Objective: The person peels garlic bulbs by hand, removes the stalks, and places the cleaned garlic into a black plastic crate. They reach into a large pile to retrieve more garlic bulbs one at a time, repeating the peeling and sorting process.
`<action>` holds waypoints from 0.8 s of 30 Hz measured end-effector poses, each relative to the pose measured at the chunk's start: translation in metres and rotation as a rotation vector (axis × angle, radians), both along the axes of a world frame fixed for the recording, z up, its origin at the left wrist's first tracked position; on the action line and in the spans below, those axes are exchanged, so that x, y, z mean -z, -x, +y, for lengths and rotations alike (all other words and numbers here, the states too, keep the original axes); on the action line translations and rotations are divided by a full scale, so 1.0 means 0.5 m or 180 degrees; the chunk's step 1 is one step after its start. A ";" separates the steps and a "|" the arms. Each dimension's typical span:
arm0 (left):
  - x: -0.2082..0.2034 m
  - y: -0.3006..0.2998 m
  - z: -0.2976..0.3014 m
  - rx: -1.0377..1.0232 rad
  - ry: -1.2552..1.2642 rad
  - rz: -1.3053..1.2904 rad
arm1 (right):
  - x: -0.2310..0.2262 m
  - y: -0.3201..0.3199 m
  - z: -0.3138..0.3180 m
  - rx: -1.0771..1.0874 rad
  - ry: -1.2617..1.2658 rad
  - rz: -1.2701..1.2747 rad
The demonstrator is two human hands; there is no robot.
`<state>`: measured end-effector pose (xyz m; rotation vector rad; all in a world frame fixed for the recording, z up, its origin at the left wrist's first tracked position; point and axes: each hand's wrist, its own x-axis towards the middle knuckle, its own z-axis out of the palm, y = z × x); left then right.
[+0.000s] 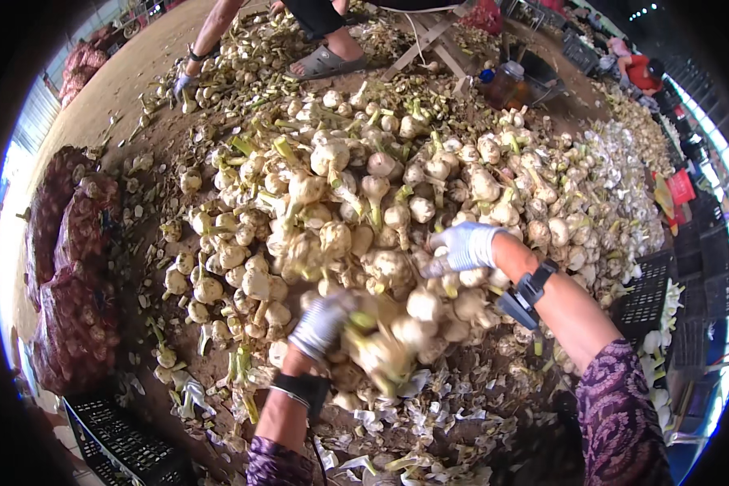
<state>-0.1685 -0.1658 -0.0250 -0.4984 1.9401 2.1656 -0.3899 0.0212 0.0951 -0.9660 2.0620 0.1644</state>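
Observation:
A big heap of garlic bulbs with green and pale stems lies in front of me. My left hand, in a white glove, is at the near side of the heap, its fingers smeared by motion. Right beside it are blurred garlic bulbs; whether it grips one I cannot tell. My right hand, also gloved, reaches over the bulbs from the right. Its fingers point left and look apart, with no bulb plainly held. Dark bands circle both wrists.
Full red net sacks stand at the left, above a black crate. Another black crate is at right. Across the heap, a person's sandalled foot and gloved hand show near a wooden stool. Peelings litter the near ground.

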 end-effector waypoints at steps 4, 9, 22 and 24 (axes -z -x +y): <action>-0.029 0.025 0.056 -0.0399 0.0704 -0.0077 | 0.059 0.044 0.076 0.0215 0.0766 -0.0294; -0.037 0.098 0.056 -0.0062 0.4159 -0.0336 | 0.082 0.050 0.011 0.0989 0.0928 0.0573; -0.056 -0.029 0.231 0.0971 0.1753 0.0544 | 0.137 -0.100 0.191 -0.0172 -0.0207 -0.0148; -0.096 -0.087 0.177 -0.0417 0.2013 0.1368 | 0.144 -0.104 0.278 0.0171 -0.0051 0.0018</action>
